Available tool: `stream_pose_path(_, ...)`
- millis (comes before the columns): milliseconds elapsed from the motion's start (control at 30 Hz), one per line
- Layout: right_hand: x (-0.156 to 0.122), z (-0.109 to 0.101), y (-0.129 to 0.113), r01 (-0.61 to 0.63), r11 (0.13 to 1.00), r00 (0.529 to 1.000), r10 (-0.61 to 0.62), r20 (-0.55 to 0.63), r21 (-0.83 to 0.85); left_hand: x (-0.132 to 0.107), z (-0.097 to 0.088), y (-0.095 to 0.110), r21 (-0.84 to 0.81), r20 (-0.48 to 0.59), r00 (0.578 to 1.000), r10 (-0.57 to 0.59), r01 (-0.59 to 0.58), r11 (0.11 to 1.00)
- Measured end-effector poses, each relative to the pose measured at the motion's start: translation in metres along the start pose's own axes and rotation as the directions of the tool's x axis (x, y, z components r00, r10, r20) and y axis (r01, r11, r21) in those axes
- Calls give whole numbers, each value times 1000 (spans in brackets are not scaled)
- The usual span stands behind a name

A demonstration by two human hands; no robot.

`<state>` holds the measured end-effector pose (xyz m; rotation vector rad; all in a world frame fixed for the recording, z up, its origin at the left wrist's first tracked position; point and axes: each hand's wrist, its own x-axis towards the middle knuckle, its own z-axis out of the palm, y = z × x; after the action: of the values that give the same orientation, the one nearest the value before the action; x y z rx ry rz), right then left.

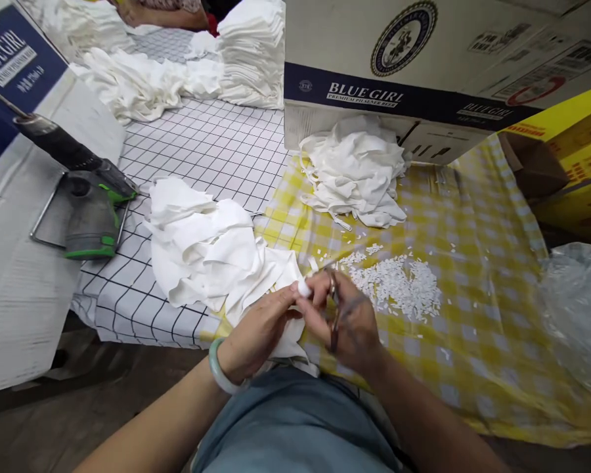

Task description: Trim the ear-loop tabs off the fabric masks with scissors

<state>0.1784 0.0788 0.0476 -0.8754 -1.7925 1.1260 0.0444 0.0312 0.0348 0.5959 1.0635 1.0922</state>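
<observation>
Left hand (268,322) fingers pinched on white cloth (304,289); right hand (359,332) fingers pinch same bit, scissors (335,328) looped on them, blades blurred. Cloth heap (201,243) on counter (477,276), beside left hand. Scraps (398,286) right of hands. Second heap (354,171) beyond, against box (423,92).

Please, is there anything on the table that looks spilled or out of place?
Perhaps: many small white pieces lie loose on the yellow checked cloth, with strays around the heap, so they look spilled. They may simply be cutting scraps.
</observation>
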Motion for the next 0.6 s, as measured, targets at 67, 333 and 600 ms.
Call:
stream_pose_path(67,-26,1,-4,148,988,985,-143,101,-42,5,-1,3,-208,20,994,-105,107,972)
stream_pose_path(333,-45,-30,0,-43,999,999,43,-9,31,-9,-15,21,-148,-48,999,-26,19,989)
stream_pose_path(600,21,-13,26,37,998,969,-21,247,-60,-26,-12,20,116,39,999,32,-36,993)
